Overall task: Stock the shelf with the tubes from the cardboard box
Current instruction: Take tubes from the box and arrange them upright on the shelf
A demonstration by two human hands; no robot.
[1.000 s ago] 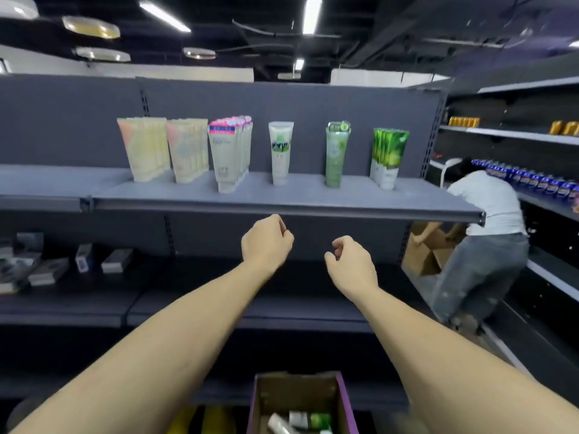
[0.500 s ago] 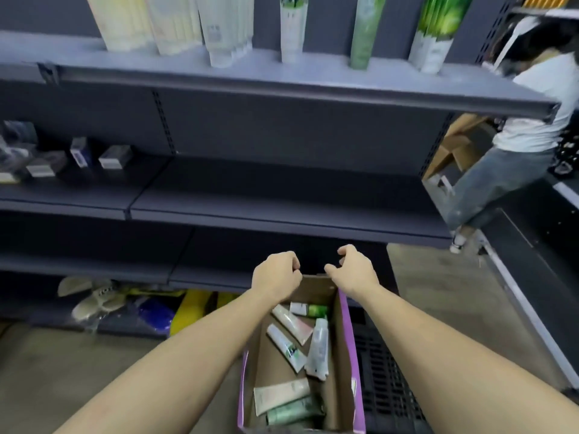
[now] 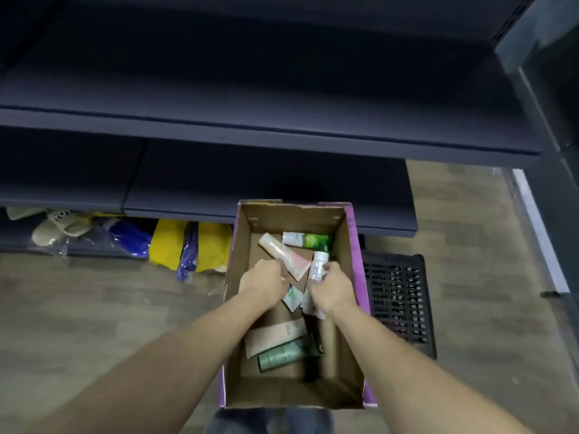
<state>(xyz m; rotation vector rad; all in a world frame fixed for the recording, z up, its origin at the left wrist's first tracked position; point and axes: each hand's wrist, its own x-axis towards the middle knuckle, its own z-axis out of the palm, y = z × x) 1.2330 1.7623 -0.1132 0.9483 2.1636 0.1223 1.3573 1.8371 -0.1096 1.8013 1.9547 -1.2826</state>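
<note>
Dark shelf point(image 3: 269, 142) beyond hands. Both in cardboard box point(image 3: 355, 245): right hand point(image 3: 332, 288) gripping white tube point(image 3: 318, 267), cap pointing away; left hand point(image 3: 263, 281) curled, grip unclear.

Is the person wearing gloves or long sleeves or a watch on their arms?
No. Both forearms are bare all the way to the bottom of the picture, with no sleeves showing. The left hand and right hand have no gloves, and no watch, bracelet or ring shows on the wrists or on the fingers in view. The picture is a bit blurry, so tiny things could be missed.
</note>
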